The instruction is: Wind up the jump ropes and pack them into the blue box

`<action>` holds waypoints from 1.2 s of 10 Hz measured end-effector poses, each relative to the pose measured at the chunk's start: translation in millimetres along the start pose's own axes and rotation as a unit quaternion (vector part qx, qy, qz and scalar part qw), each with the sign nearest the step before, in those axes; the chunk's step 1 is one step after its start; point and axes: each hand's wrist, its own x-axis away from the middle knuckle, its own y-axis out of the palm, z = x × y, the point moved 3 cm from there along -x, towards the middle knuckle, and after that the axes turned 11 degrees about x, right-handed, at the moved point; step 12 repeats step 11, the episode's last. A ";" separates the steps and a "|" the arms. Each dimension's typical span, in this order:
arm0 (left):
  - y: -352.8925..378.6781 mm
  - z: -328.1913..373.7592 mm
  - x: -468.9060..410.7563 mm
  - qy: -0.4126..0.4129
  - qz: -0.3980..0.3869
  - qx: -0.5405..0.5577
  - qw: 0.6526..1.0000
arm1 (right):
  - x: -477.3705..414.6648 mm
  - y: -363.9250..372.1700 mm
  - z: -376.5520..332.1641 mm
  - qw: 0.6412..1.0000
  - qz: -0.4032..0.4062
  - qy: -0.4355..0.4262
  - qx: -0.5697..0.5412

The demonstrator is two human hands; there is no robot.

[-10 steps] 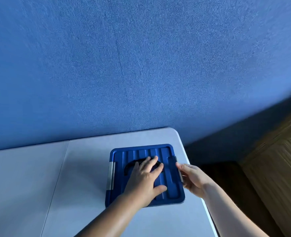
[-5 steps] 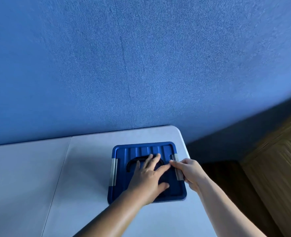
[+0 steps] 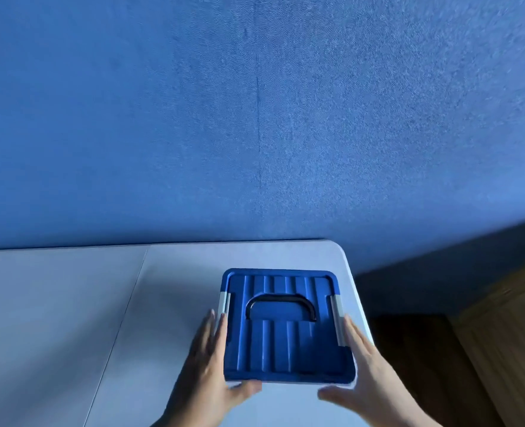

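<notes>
Both hands flank the blue box (image 3: 286, 343). The left hand (image 3: 207, 374) has straight fingers (image 3: 216, 328) laid along the box's left side. The right hand (image 3: 369, 377) has fingers (image 3: 352, 331) likewise straight along its right side. The thumbs are spread towards its near edge, and nothing is gripped. Motion blur prevents confirming firm contact.

The box sits close to the right edge of the surface (image 3: 70, 303), near its far right corner. Its lid (image 3: 289, 355) is on and seated flat, and both grey latches (image 3: 337, 322) appear down. No jump ropes are visible on the surface, and the contents are hidden. By my assessment, packing and closing are complete, with at most repositioning outstanding.

The lid is hard ribbed plastic, roughly square with rounded corners and slightly glossy. A black arched handle (image 3: 281, 302) lies folded in its recess. The surface is pale, matt and smooth, with a centre seam. Behind it is a blue, finely textured wall (image 3: 255, 118), and wood-grain floor (image 3: 507, 334) lies to the right.
</notes>
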 end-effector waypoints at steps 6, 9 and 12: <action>-74.3 -38.8 -113.3 -0.075 -0.019 0.008 0.997 | -133.9 -18.5 -80.8 0.999 0.040 -0.026 -0.001; -82.1 -42.9 -145.9 -0.093 -0.029 -0.008 0.995 | -154.5 -28.8 -96.5 0.999 0.040 -0.006 0.016; -94.6 -29.7 -127.0 -0.042 0.043 0.058 0.997 | -133.5 -20.6 -92.3 0.995 0.101 0.009 -0.017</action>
